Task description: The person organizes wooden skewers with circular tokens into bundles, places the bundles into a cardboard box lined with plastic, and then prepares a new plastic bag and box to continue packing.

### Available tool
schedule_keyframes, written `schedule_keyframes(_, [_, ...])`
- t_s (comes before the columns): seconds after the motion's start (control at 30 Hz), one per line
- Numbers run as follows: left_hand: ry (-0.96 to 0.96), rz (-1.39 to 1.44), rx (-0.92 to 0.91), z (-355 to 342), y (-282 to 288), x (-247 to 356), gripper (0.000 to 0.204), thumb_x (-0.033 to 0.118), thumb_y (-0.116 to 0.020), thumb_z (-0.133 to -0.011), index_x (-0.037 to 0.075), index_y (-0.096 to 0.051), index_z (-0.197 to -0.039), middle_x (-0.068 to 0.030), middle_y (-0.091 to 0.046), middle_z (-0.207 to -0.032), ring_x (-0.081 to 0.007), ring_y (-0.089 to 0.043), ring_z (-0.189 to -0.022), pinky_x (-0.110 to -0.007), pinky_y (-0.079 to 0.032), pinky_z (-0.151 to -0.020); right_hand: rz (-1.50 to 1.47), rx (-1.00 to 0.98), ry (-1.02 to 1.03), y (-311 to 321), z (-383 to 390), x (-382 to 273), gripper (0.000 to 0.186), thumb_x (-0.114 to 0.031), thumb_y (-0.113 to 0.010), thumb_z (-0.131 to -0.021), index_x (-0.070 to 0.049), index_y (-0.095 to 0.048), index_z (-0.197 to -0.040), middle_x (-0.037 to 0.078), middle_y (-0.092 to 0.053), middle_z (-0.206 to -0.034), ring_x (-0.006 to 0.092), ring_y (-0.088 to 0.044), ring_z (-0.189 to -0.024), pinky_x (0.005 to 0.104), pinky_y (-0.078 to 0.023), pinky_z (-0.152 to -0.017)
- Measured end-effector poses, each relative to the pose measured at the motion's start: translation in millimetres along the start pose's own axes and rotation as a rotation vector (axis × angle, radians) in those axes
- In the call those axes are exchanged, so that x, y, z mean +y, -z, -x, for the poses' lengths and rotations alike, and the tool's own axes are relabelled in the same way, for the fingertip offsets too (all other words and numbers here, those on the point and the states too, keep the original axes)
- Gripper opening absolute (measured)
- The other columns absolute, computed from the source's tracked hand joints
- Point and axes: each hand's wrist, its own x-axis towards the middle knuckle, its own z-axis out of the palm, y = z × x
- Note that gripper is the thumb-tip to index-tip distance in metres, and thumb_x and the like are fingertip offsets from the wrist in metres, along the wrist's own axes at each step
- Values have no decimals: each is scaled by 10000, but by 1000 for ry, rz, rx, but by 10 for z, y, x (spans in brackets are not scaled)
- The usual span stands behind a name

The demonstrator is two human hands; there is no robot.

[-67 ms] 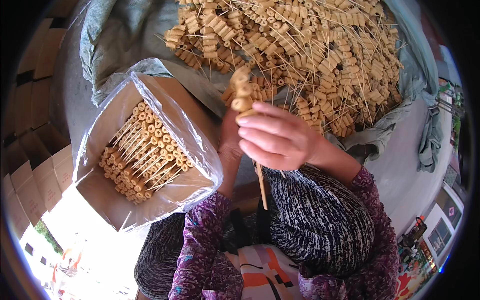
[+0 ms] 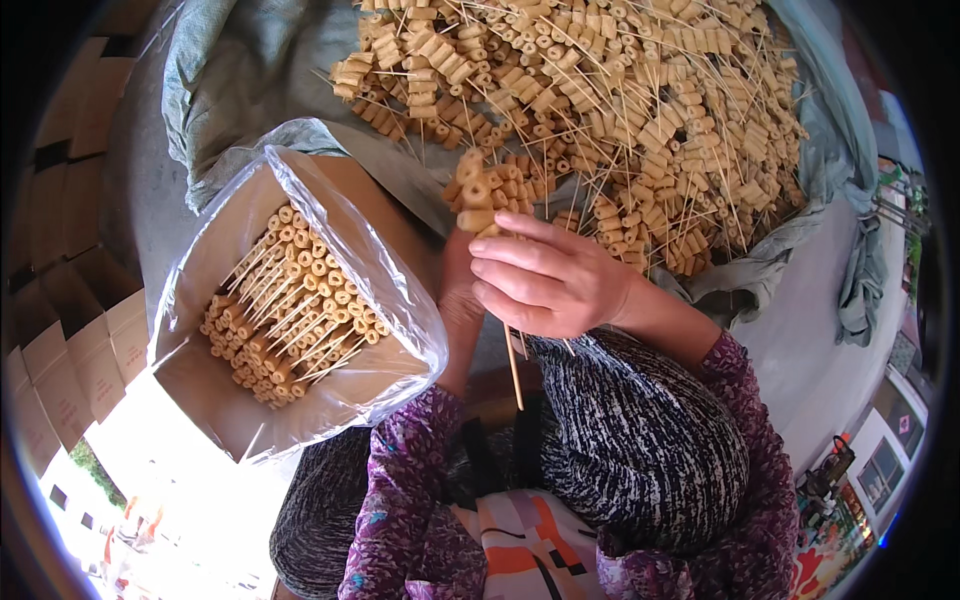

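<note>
My right hand (image 2: pixel 560 280) is closed around thin wooden skewers in front of my chest. Tan ring-shaped food pieces (image 2: pixel 478 190) are threaded on them and stick out above my fingers. A bare stick end (image 2: pixel 515 370) points down below the hand. My left hand (image 2: pixel 460 285) is just behind and left of the right one; its fingers are hidden. To the left, an open carton (image 2: pixel 390 210) lined with a clear plastic bag (image 2: pixel 420 335) holds stacked rows of similar skewers (image 2: pixel 290 310).
A large heap of loose skewers (image 2: pixel 640 130) lies ahead on a grey-green cloth sheet (image 2: pixel 270 70). More cardboard boxes (image 2: pixel 70 370) line the far left. My patterned knee (image 2: pixel 640 430) is below my right hand.
The held skewers have shifted slightly left, and the lower stick end sits a little higher. My right hand has moved slightly left. The carton and heap look unchanged.
</note>
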Motion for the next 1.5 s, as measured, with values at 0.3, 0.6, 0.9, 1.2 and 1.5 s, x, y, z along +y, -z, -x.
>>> schedule_keyframes(0.3, [66,146,0,-1,-73,45,661,605,-421,-968,34,-515,-1287,-132,-636,-1131,-239,-647,-989,-338,-546,-856,-43,-152,-52,34,221,-21,204,-127,-685,-730,-22,-671,-904,103,-627,-1098,259,-598,-1105,450,-443,-1068])
schedule_keyframes(0.6, [-28,268,-10,-23,-58,-1,561,500,-405,-1015,26,-525,-1291,-112,-621,-1202,-232,-603,-1102,-347,-480,-978,3,-37,-152,35,214,66,195,-57,-707,-717,6,-672,-897,130,-617,-1130,271,-624,-1048,351,-580,-829])
schedule_keyframes(0.9, [-256,-860,71,46,-58,33,436,411,-402,-1042,54,-565,-1231,-64,-643,-1126,-180,-624,-1004,-299,-505,-852,8,115,-59,82,-12,109,136,-61,-716,-717,-9,-676,-836,97,-649,-1063,254,-645,-981,319,-595,-750])
schedule_keyframes(1.2, [-102,238,2,12,-265,51,551,491,-321,-1029,46,-508,-1296,-112,-609,-1196,-237,-604,-1077,-348,-496,-942,-3,-7,-73,-32,207,37,169,-61,-702,-667,-8,-683,-827,81,-653,-1074,251,-601,-1056,398,-557,-836])
schedule_keyframes(1.5, [-68,145,-89,124,-219,93,669,594,-439,-963,33,-499,-1323,-125,-615,-1200,-240,-622,-1051,-344,-510,-920,18,-102,-31,-62,220,-8,170,-110,-668,-607,-18,-678,-750,92,-643,-1058,247,-563,-1098,441,-524,-937])
